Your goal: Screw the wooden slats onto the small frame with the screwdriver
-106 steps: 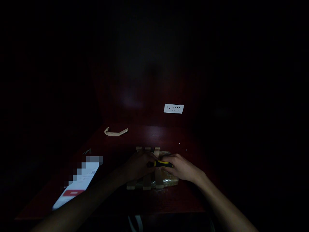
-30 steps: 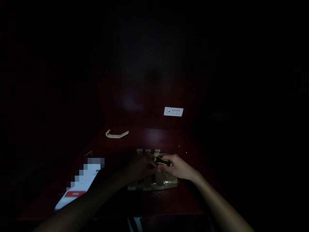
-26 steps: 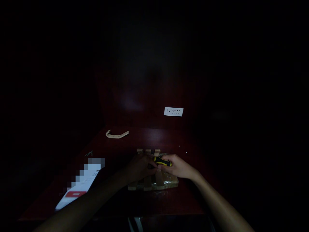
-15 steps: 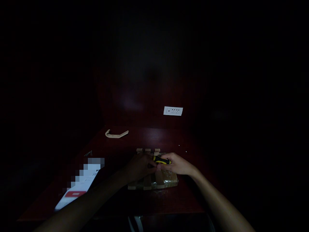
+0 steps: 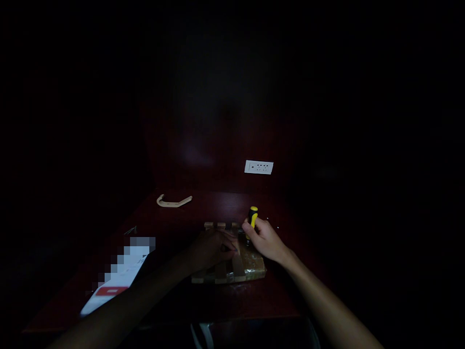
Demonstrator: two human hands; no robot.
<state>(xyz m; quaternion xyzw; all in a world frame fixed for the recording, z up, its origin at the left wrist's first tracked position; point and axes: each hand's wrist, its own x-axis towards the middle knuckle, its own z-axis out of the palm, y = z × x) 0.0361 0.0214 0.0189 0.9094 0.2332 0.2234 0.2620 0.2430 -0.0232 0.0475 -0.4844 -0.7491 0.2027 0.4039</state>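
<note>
My right hand (image 5: 267, 240) is closed round a short yellow and black screwdriver (image 5: 253, 215). Its handle points up and its shaft points down over the right part of a tape-wrapped brown package (image 5: 254, 264). Several wooden slats (image 5: 238, 266) lie side by side across that package. My left hand (image 5: 212, 249) rests over the slats, thumb and forefinger pinched together at the rightmost slat. Whatever sits between those fingertips is too small and dark to make out.
A curved wooden hook-shaped piece (image 5: 174, 202) lies toward the back left of the dark red table (image 5: 218, 206). Left of my forearm is a white sheet (image 5: 121, 271) with a red block. Small metal pieces (image 5: 131, 230) lie behind it. A white socket panel (image 5: 259, 167) is on the wall.
The screwdriver has turned from lying flat between my hands to nearly upright. My right hand has shifted slightly right, away from my left hand, which stays at the slats.
</note>
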